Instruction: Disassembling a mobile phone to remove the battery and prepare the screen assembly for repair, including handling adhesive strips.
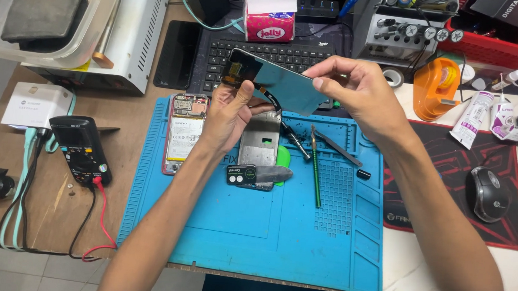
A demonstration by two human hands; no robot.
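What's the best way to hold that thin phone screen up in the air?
By its long edges, as now: the left hand pinches the phone screen from below, the right hand from the far end. It is thin and flat, with a cable dangling, so fingertips on the edges seem safest.

Bright, even overhead light, soft shadows, sharp focus, slight wide-angle edge distortion.

The phone screen panel (279, 80) looks like smooth glass with a dull bluish film, and the work mat (265, 231) is matt blue rubber, ribbed and gridded in places. The desk (61, 198) is worn, scratched wood; the mouse (488, 193) is glossy grey plastic on a cloth pad (451, 177), beside a pale stone-like tabletop (408, 271)
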